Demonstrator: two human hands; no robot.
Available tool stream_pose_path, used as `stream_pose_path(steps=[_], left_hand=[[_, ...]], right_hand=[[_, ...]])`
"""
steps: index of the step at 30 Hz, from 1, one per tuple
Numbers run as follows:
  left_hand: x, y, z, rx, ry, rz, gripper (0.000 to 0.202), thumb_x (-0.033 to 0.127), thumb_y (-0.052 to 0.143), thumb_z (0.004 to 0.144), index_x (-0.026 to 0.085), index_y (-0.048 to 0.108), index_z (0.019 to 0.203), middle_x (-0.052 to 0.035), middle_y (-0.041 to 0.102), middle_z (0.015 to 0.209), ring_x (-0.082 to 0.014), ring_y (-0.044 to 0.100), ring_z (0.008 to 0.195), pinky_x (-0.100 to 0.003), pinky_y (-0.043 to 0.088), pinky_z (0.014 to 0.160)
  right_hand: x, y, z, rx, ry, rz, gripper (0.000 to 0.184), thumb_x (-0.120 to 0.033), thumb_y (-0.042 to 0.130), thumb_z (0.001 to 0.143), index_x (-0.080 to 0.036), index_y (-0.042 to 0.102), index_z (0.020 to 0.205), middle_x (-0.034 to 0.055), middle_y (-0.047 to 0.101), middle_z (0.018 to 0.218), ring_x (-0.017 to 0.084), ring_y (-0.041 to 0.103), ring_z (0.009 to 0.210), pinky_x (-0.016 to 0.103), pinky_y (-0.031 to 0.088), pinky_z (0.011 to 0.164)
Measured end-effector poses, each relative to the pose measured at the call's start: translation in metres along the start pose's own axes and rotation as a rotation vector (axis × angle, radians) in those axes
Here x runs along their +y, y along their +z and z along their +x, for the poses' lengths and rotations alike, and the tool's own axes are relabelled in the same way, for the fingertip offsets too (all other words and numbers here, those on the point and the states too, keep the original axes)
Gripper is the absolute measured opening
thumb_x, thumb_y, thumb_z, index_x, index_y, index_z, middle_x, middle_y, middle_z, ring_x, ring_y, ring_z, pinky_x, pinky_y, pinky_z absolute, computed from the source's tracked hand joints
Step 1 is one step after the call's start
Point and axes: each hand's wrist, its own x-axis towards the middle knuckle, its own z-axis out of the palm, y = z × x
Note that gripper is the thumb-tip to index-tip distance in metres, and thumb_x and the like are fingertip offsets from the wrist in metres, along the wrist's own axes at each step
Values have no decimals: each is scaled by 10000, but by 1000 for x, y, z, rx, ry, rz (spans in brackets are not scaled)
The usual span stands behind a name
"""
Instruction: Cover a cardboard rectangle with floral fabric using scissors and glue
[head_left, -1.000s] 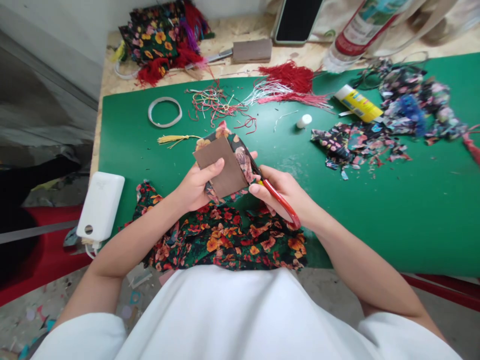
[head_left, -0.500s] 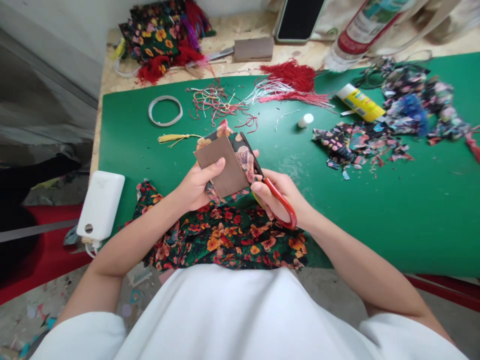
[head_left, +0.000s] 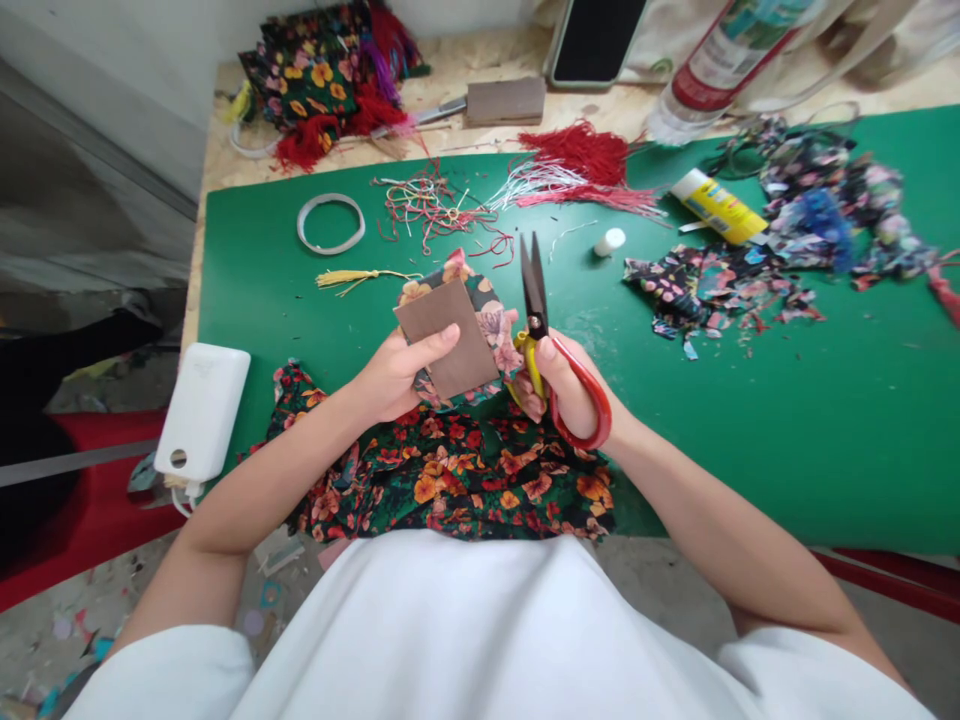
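My left hand (head_left: pixel 409 365) grips a brown rectangular card (head_left: pixel 457 355) with a piece of floral fabric (head_left: pixel 491 318) behind it, thumb pressed flat on the card. The fabric sticks out past the card's top and right edges. In my right hand (head_left: pixel 566 385) is a pair of scissors (head_left: pixel 535 290) with red and yellow handles. Its dark blades point away from me, parted slightly, and stand just right of the fabric without touching it. Below both hands a larger floral cloth (head_left: pixel 450 465) lies crumpled along the table's front edge.
On the green mat (head_left: pixel 712 420) lie a yellow tassel (head_left: pixel 349 277), a tape ring (head_left: pixel 330 222), loose threads (head_left: pixel 431 205), red tassels (head_left: pixel 577 165), a white cap (head_left: pixel 610 241), a glue tube (head_left: pixel 720 205) and fabric scraps (head_left: pixel 720 285). A white power bank (head_left: pixel 202 410) rests at the left edge.
The scissors have come away from the fabric's right edge and swung upright, to the right. The card and fabric in my left hand have shifted only slightly.
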Motion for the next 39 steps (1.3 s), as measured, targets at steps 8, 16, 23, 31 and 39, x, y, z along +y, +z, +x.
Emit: stream_pose_path(steps=[8,16,23,31,39], left_hand=[[-11,-10,3,-115,-12,271,522,471,807,693,209,689,1130,-72,726,1127,-312,639,1148,-492,495,1026],[-8,-7,3,-321,63,492,464,415,758,761,246,695,1189,-53,719,1149,-269,632,1141,-407,502,1002],[-7,-9,6,-197,75,429,368,465,746,762,223,753,1039,-38,747,931,-202,672,881,-313,531,822],[-5,-15,9,55,290,517,251,443,780,732,256,780,899,7,726,816,-132,555,669,-273,436,684],[-7,-14,11,68,246,573,274,440,781,712,216,776,870,14,650,656,-77,399,514,-222,302,504]], right_hand=[[-11,-4,1,362,-197,103,500,-692,672,731,-241,458,759,-33,505,639,101,445,451,291,366,417],[-18,1,4,341,-116,-7,583,-620,834,559,-246,446,783,-4,645,765,176,652,711,317,532,625],[-14,0,6,374,-180,-24,468,-491,834,632,-247,460,774,-17,612,736,164,652,712,318,553,640],[-12,-2,6,387,-153,-73,416,-441,803,678,-247,449,779,-3,621,779,159,627,700,333,537,613],[-8,1,7,482,-272,-10,474,-432,802,697,-248,369,757,-36,636,730,117,606,615,282,508,552]])
